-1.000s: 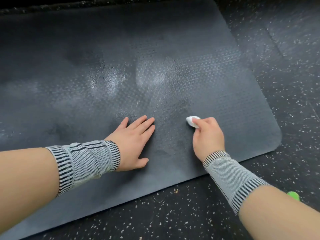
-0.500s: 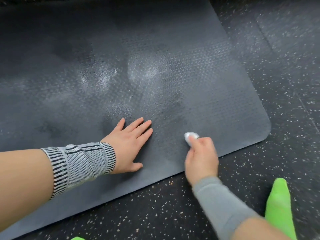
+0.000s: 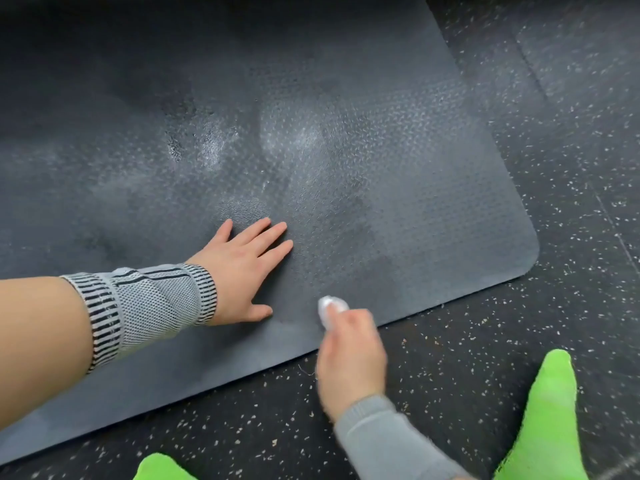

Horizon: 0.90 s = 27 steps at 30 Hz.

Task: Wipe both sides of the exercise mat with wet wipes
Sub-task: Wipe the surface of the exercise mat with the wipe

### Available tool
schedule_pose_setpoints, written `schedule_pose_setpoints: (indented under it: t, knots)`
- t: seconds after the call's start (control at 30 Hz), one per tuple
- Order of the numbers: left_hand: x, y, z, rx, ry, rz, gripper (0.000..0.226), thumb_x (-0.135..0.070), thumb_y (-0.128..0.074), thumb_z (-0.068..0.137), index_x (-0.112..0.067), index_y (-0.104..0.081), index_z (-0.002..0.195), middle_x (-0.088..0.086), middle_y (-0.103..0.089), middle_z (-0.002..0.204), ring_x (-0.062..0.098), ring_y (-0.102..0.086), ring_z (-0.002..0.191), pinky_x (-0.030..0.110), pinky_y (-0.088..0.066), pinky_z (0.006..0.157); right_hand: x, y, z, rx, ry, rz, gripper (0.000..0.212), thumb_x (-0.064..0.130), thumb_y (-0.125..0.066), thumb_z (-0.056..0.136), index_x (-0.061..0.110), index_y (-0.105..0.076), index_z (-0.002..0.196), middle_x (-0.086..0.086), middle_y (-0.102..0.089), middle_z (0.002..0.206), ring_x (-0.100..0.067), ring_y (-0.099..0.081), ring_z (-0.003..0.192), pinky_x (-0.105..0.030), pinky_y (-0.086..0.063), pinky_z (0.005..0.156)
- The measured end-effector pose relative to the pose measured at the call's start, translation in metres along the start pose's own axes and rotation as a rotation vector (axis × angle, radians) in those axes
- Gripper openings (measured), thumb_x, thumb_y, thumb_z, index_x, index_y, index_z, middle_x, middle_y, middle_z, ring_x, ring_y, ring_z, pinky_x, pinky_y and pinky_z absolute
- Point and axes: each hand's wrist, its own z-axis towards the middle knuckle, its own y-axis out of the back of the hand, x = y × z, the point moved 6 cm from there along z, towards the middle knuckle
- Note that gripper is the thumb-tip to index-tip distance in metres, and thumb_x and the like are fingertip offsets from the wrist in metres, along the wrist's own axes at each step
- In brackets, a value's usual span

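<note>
Mat: one dark grey textured rubber exercise mat [image 3: 381, 168], flat on the black speckled rubber floor [image 3: 571, 168], rounded corner at right, near edge running diagonally toward the lower left.
Wipe: one small white crumpled wet wipe [image 3: 327, 308], on the mat just inside the near edge.
Right hand: right hand [image 3: 349, 362] over the near edge, blurred; fingers curled round the wipe, pressing it down on the mat, likely so as to clean the border strip.
Left hand: left hand [image 3: 242, 268] palm down on the mat, fingers straight and slightly spread, gripping nothing; probably placed there to pin the mat against sliding under the wiping strokes.
Wrist supports: two grey knitted wrist sleeves, the left [image 3: 145, 306] striped black at both cuffs, the right [image 3: 388, 434] blurred.
Socks: two bright green socks, one at lower right [image 3: 543, 427], one at bottom centre [image 3: 159, 467], both on the floor off the mat.
Sheen: pale damp-looking patches [image 3: 294, 140] mid-mat, suggesting wiped ground.
Underside: hidden; judged not yet done.
</note>
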Motion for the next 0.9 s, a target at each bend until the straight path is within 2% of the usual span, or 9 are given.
schedule_pose_setpoints:
  t: [0.07, 0.17, 0.3, 0.43, 0.5, 0.57, 0.63, 0.77, 0.9]
  knots:
    - [0.004, 0.003, -0.002, -0.014, 0.021, -0.015, 0.103, -0.068, -0.05, 0.085, -0.024, 0.012, 0.155, 0.001, 0.024, 0.161, 0.021, 0.017, 0.15, 0.053, -0.002, 0.119, 0.035, -0.028, -0.023, 0.111, 0.142, 0.127, 0.023, 0.011, -0.043, 0.091, 0.033, -0.049, 0.097, 0.013, -0.038, 0.085, -0.011, -0.043, 0.08, -0.014, -0.029, 0.07]
    - [0.021, 0.005, -0.008, -0.045, 0.082, -0.038, 0.097, -0.064, -0.049, 0.088, -0.024, 0.008, 0.156, 0.001, 0.021, 0.162, 0.02, 0.015, 0.15, 0.053, -0.004, 0.119, 0.033, -0.022, -0.011, 0.066, 0.138, 0.258, 0.03, 0.011, -0.046, 0.093, 0.021, -0.061, 0.118, 0.007, -0.051, 0.1, -0.008, -0.051, 0.087, -0.013, -0.034, 0.074]
    - [0.054, -0.005, -0.019, -0.053, 0.202, -0.065, 0.095, -0.062, -0.049, 0.09, -0.024, 0.007, 0.156, 0.002, 0.018, 0.163, 0.021, 0.011, 0.151, 0.054, -0.008, 0.12, -0.022, 0.022, 0.029, -0.2, -0.055, 0.146, 0.03, 0.011, -0.051, 0.093, 0.019, -0.064, 0.119, 0.012, -0.046, 0.089, -0.002, -0.047, 0.072, -0.003, -0.03, 0.068]
    - [0.068, -0.01, -0.025, -0.04, 0.267, -0.071, 0.095, -0.065, -0.047, 0.09, -0.024, 0.007, 0.156, 0.002, 0.016, 0.163, 0.022, 0.01, 0.151, 0.054, -0.009, 0.119, 0.016, -0.02, 0.002, -0.026, 0.07, 0.096, 0.021, 0.023, -0.044, 0.096, 0.023, -0.06, 0.11, 0.017, -0.044, 0.092, 0.0, -0.04, 0.076, -0.006, -0.027, 0.065]
    - [0.069, -0.011, -0.025, -0.034, 0.269, -0.079, 0.095, -0.065, -0.046, 0.09, -0.025, 0.007, 0.156, 0.002, 0.016, 0.163, 0.022, 0.01, 0.151, 0.054, -0.01, 0.119, 0.054, -0.041, -0.024, 0.031, 0.19, 0.146, 0.015, 0.019, -0.056, 0.09, 0.03, -0.057, 0.1, 0.017, -0.045, 0.089, -0.002, -0.043, 0.073, -0.005, -0.028, 0.063]
    - [0.07, -0.01, -0.025, -0.039, 0.275, -0.086, 0.094, -0.066, -0.046, 0.089, -0.025, 0.007, 0.156, 0.001, 0.016, 0.163, 0.021, 0.009, 0.151, 0.055, -0.009, 0.118, 0.069, -0.043, -0.032, 0.05, 0.297, 0.163, 0.026, 0.015, -0.064, 0.082, 0.028, -0.062, 0.104, 0.009, -0.053, 0.09, -0.007, -0.05, 0.074, -0.01, -0.032, 0.064]
    - [0.071, -0.012, -0.025, -0.036, 0.276, -0.088, 0.094, -0.067, -0.046, 0.089, -0.026, 0.007, 0.156, 0.001, 0.015, 0.163, 0.021, 0.008, 0.151, 0.055, -0.009, 0.118, 0.058, -0.028, -0.008, 0.081, 0.28, 0.183, 0.027, 0.015, -0.05, 0.088, 0.023, -0.065, 0.109, 0.0, -0.054, 0.092, -0.014, -0.051, 0.078, -0.016, -0.034, 0.07]
    - [0.071, -0.013, -0.024, -0.027, 0.266, -0.103, 0.093, -0.067, -0.046, 0.089, -0.027, 0.006, 0.156, 0.0, 0.014, 0.164, 0.021, 0.007, 0.151, 0.056, -0.009, 0.118, 0.001, 0.027, 0.066, -0.228, 0.036, 0.127, 0.03, 0.01, -0.049, 0.092, 0.015, -0.065, 0.116, 0.003, -0.045, 0.091, -0.01, -0.042, 0.077, -0.009, -0.024, 0.07]
    - [0.074, -0.01, -0.024, -0.02, 0.278, -0.103, 0.086, -0.062, -0.043, 0.093, -0.029, 0.005, 0.156, -0.002, 0.013, 0.164, 0.02, 0.006, 0.151, 0.056, -0.011, 0.117, 0.023, 0.001, 0.051, -0.115, 0.095, 0.047, 0.033, 0.006, -0.055, 0.086, 0.017, -0.062, 0.117, -0.005, -0.053, 0.098, -0.016, -0.047, 0.079, -0.022, -0.038, 0.071]
